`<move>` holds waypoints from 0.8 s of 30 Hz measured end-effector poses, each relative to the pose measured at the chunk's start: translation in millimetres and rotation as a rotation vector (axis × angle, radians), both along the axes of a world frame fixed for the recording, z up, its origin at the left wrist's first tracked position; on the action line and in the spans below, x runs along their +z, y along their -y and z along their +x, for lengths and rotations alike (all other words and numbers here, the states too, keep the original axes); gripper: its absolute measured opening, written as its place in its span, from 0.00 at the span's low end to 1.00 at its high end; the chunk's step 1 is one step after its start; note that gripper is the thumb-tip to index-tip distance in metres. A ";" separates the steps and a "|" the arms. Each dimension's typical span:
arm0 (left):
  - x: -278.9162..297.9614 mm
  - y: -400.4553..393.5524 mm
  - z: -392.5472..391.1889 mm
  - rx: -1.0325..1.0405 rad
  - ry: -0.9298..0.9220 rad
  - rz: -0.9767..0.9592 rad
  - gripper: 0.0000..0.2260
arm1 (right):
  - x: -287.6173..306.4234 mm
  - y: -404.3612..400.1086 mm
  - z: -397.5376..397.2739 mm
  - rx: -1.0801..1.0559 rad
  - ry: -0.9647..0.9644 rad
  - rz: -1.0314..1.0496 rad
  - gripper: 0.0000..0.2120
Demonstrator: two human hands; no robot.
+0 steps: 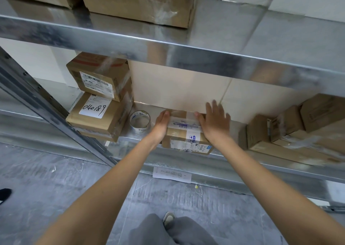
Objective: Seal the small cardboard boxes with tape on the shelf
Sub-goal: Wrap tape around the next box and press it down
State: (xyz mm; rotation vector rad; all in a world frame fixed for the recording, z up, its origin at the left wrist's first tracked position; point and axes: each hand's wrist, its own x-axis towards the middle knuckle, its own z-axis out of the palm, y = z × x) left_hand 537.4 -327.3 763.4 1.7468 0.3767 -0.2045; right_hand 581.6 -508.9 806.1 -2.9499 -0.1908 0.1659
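The upper metal shelf edge (186, 56) hides the top of the large pale carton (177, 87). A small brown taped cardboard box (183, 132), contents unseen, sits on the lower metal shelf (233, 158) beside a clear tape roll (140, 121). Left hand (161, 124) presses flat against its left side; right hand (214, 121), fingers spread, presses its right.
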 end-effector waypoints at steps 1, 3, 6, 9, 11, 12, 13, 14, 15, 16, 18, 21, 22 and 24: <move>7.0 1.8 -2.4 -0.009 0.006 -0.033 0.24 | 3.5 -7.1 -0.5 0.133 0.032 0.018 0.28; 8.6 1.7 0.4 -0.002 0.034 -0.034 0.19 | 7.2 -26.3 -3.2 0.365 -0.025 0.125 0.25; 6.4 1.7 6.6 0.028 0.078 0.016 0.17 | -2.5 -48.5 -10.2 0.525 -0.058 0.049 0.25; 3.3 1.2 8.9 0.023 0.070 0.034 0.17 | -12.2 -50.0 -10.0 0.532 0.002 -0.045 0.26; 2.3 1.6 8.9 0.033 0.064 0.023 0.17 | -12.4 -47.8 -11.8 0.549 -0.003 -0.058 0.26; 3.0 1.8 8.9 0.042 0.065 0.017 0.16 | -11.4 -47.0 -14.6 0.564 0.001 -0.061 0.27; 3.5 2.4 8.7 0.049 0.058 0.004 0.15 | -10.7 -45.8 -19.4 0.580 0.012 -0.063 0.27; 3.0 2.6 9.1 0.059 0.052 -0.011 0.14 | -8.9 -43.9 -26.6 0.595 0.021 -0.050 0.30; 1.5 2.5 9.2 0.065 0.044 -0.016 0.13 | -7.5 -40.8 -35.6 0.608 0.015 -0.025 0.33; 1.4 2.4 9.0 0.066 0.043 -0.011 0.13 | -7.2 -36.4 -45.6 0.616 -0.004 0.002 0.35; 2.5 2.7 7.4 0.045 0.036 0.006 0.16 | -9.0 -26.6 -65.5 0.635 -0.026 0.033 0.34; 4.4 1.7 6.0 0.017 0.011 0.016 0.18 | -16.9 -16.6 -86.0 0.655 0.053 -0.002 0.30; 4.3 0.8 6.0 0.012 0.007 0.017 0.18 | -21.0 -14.9 -89.1 0.650 0.082 -0.021 0.30; 3.2 1.0 7.5 0.011 -0.004 0.004 0.18 | -26.9 -14.4 -90.7 0.638 0.129 -0.050 0.30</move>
